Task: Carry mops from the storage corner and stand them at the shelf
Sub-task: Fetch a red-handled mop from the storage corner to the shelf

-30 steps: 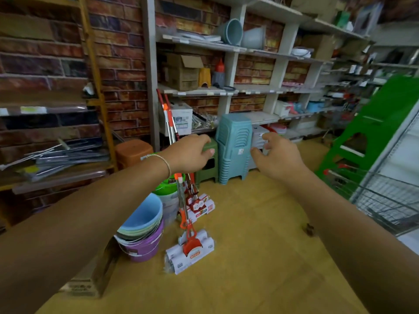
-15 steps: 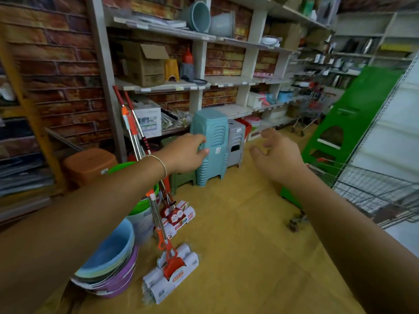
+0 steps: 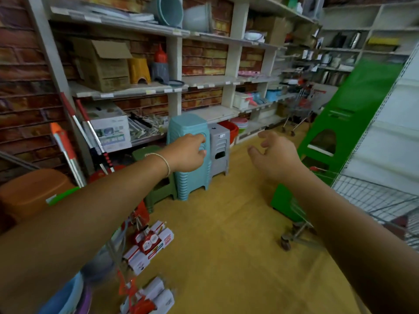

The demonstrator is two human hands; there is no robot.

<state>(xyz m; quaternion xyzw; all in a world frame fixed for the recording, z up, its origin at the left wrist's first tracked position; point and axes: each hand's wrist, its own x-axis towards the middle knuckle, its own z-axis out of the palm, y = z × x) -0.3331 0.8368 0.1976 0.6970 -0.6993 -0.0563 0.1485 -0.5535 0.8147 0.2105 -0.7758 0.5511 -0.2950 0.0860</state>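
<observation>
Several sponge mops with red and silver handles (image 3: pixel 68 152) lean against the white shelf (image 3: pixel 127 91) at the left. Their white and red wrapped heads (image 3: pixel 149 243) rest on the yellow floor, one more head (image 3: pixel 152 298) lying nearer me. My left hand (image 3: pixel 188 155) reaches forward in front of the stools with loosely curled fingers and holds nothing. My right hand (image 3: pixel 274 157) is stretched out beside it, fingers spread and relaxed, holding nothing. Neither hand touches a mop.
A stack of light blue stools (image 3: pixel 188 184) and a grey stack (image 3: pixel 220 152) stand at the shelf base, with a green stool (image 3: pixel 158 191) beside them. Stacked basins (image 3: pixel 65 295) sit lower left. A green stand (image 3: pixel 340 132) and a wire trolley (image 3: pixel 374 205) crowd the right.
The view has swung right and moved closer to the shelf. Both arms stay stretched out empty; the mops have slid toward the lower left of the view.
</observation>
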